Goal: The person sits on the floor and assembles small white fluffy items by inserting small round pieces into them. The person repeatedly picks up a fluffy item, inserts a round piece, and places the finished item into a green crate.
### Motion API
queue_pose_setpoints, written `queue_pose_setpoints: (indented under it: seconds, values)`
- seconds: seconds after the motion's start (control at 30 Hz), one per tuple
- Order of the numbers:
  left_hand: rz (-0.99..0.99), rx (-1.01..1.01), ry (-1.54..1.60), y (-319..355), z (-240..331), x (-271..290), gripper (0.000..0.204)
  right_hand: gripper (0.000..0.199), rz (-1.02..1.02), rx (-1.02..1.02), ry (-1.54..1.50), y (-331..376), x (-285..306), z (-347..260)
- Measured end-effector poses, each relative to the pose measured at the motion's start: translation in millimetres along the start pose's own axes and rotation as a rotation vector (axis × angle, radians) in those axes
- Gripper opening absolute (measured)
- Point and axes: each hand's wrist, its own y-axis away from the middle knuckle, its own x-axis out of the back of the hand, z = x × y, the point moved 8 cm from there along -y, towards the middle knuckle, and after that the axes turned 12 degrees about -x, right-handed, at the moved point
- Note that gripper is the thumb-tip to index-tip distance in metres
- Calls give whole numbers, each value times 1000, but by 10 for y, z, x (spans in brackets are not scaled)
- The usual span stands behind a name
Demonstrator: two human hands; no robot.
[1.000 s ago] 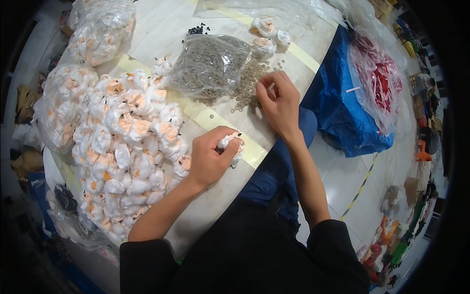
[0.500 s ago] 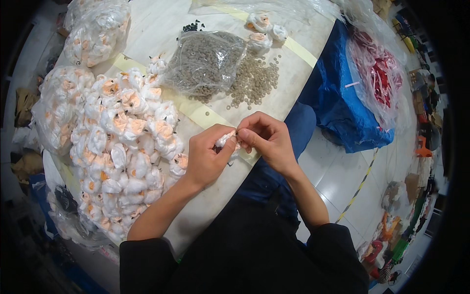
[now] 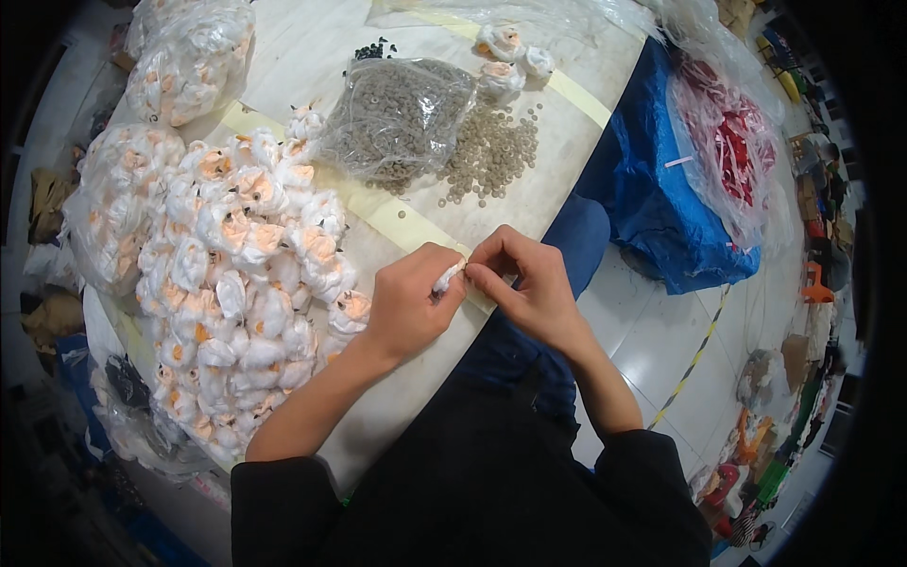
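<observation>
A small white-and-peach artificial flower (image 3: 448, 277) is mostly hidden in my left hand (image 3: 408, 300), whose fingers are closed around it. Thumb and forefinger of my right hand (image 3: 531, 288) pinch together at the flower's right tip; whatever lies between them is too small to make out. Both hands are over the table's near right edge. To their left lies a large heap of similar artificial flowers (image 3: 255, 274). Beyond them, a clear plastic bag of small grey-brown rings (image 3: 402, 118) rests beside a spread of loose rings (image 3: 491, 151).
Filled clear bags of flowers (image 3: 118, 208) stand along the left. Several tiny black pieces (image 3: 376, 47) lie behind the ring bag, and a few flowers (image 3: 502, 77) sit at the back. Right of the table is a blue sack (image 3: 661, 198) with red material in plastic (image 3: 735, 151).
My left fingers have closed further over the flower, so less of it shows. My right hand has shifted slightly down and right, its thumb and forefinger now pressed at the flower's tip.
</observation>
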Motion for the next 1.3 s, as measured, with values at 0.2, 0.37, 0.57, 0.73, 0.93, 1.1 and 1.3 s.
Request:
queue_pose_setpoints:
  seconds: [0.2, 0.37, 0.57, 0.73, 0.93, 1.1, 1.3]
  values:
    - [-16, -129, -85, 18, 94, -31, 18, 11, -21, 10, -46, 96, -57, 52]
    - [12, -100, -46, 22, 104, -23, 18, 10, 138, 116, 36, 201, -82, -38]
    - [37, -123, -80, 28, 97, 20, 17, 12, 200, 97, 2, 182, -67, -26]
    - [-14, -199, -112, -1, 153, -20, 17, 12, 204, 92, -21, 210, -22, 40]
    - [-52, -289, -181, 29, 206, 8, 17, 16, 130, 159, -19, 192, -65, -13]
    - [-101, -322, -211, 50, 205, -135, 17, 16, 139, 175, -80, 237, -35, 93]
    - [-115, -262, -228, 81, 228, -133, 9, 18, 107, 175, -145, 231, -78, 118]
